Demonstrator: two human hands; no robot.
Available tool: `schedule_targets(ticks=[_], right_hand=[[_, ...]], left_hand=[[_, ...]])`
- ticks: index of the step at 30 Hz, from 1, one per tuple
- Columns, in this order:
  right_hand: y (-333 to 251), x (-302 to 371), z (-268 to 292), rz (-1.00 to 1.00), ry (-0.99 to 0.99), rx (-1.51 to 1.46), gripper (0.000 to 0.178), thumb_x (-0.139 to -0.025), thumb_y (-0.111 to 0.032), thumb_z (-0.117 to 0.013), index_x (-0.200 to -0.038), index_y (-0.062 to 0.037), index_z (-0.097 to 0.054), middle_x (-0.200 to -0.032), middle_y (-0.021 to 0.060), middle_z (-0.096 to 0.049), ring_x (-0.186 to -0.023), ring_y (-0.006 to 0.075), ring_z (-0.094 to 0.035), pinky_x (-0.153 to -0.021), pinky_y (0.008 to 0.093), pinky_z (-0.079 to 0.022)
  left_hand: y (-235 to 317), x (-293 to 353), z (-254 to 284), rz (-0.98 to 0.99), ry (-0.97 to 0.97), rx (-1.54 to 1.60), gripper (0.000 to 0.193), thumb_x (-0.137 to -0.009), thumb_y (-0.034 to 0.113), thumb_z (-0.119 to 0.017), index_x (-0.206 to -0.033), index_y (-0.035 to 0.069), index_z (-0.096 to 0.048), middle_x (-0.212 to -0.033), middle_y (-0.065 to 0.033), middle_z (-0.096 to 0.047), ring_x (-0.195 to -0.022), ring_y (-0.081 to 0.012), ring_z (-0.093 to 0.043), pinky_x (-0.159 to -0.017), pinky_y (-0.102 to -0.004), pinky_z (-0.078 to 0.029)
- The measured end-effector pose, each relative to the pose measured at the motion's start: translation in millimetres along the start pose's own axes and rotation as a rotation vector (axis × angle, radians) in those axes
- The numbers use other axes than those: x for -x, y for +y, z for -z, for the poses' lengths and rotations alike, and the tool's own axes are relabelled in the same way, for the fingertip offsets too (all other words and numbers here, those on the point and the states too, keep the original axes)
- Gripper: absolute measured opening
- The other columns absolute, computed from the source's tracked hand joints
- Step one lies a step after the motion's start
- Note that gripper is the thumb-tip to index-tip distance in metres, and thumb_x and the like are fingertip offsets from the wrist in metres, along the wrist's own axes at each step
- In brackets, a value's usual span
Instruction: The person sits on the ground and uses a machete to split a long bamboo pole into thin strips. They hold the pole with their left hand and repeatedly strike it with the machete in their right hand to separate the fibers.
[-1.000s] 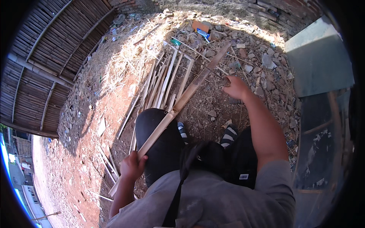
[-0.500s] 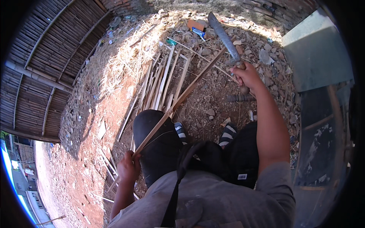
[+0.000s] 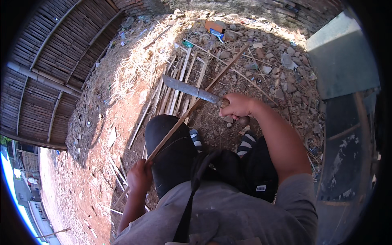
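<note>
My right hand (image 3: 237, 107) is wrapped round the wooden handle of a machete (image 3: 190, 89). Its broad grey blade points left and lies across a long wooden strip (image 3: 171, 132); whether the two touch I cannot tell. My left hand (image 3: 139, 176) grips that strip near its lower end, beside my left knee. From there the strip slants up over my left thigh toward the far right. Beyond my knees, a bundle of split wooden strips (image 3: 175, 81) lies on the ground, partly hidden by the blade.
Rubble and stones (image 3: 286, 81) cover the ground at the right, with a blue wrapper (image 3: 216, 34) farther off. A bamboo slat wall (image 3: 45, 45) stands at the left, a grey panel (image 3: 341, 53) at the right. More strips (image 3: 118, 173) lie beside my left arm.
My right hand has moved left and nearer, swinging the machete from pointing away to pointing left across the strip. My left hand keeps its grip on the strip.
</note>
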State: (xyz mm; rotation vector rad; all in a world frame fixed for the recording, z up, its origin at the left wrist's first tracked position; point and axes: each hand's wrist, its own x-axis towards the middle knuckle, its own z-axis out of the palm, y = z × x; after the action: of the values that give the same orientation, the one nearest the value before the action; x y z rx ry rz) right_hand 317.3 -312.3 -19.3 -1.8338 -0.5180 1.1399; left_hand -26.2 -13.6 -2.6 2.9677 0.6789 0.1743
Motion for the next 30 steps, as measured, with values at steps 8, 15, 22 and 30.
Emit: schedule_targets(ticks=[8,15,22,30], right_hand=[[7.8,7.7,17.4,-0.038,-0.016,-0.201,0.019,-0.086,-0.012,-0.073,-0.094,-0.0030,-0.058,-0.067,-0.0006,-0.055,-0.050,0.0073,-0.050,-0.047,0.0260,-0.042],[4.6,-7.5,-25.0,0.033,-0.207,-0.237,0.019,-0.086,-0.012,-0.073,-0.093,-0.0037,-0.058,-0.066,0.0001,-0.054,-0.050,0.0069,-0.051,-0.047,0.0260,-0.042],[20.1,-14.7,10.8,0.055,-0.036,-0.489,0.016,-0.087,-0.012,-0.072,-0.090,-0.0043,-0.058,-0.065,-0.0003,-0.053,-0.049,0.0065,-0.048,-0.048,0.0266,-0.042],[11.4,-20.3,-26.2,0.000,-0.214,-0.282,0.013,-0.089,-0.009,-0.069,-0.092,-0.0062,-0.056,-0.066,-0.0020,-0.051,-0.050,0.0053,-0.046,-0.048,0.0251,-0.040]], left_hand=[[5.4,-3.2,-2.4,-0.006,0.001,0.124,0.029,-0.095,0.030,-0.065,-0.080,0.006,-0.059,-0.072,-0.0192,-0.064,-0.068,-0.0418,-0.065,-0.061,-0.0524,-0.049],[19.3,-17.4,5.8,0.027,-0.080,0.104,0.031,-0.095,0.030,-0.065,-0.078,0.005,-0.059,-0.069,-0.0218,-0.063,-0.068,-0.0434,-0.065,-0.062,-0.0543,-0.049],[26.6,-22.6,9.7,0.066,-0.123,0.137,0.032,-0.096,0.031,-0.064,-0.079,0.004,-0.059,-0.072,-0.0240,-0.064,-0.070,-0.0456,-0.065,-0.064,-0.0557,-0.049],[21.9,-24.8,8.4,0.061,-0.133,0.111,0.031,-0.096,0.031,-0.063,-0.081,0.004,-0.060,-0.071,-0.0239,-0.064,-0.071,-0.0464,-0.065,-0.065,-0.0565,-0.050]])
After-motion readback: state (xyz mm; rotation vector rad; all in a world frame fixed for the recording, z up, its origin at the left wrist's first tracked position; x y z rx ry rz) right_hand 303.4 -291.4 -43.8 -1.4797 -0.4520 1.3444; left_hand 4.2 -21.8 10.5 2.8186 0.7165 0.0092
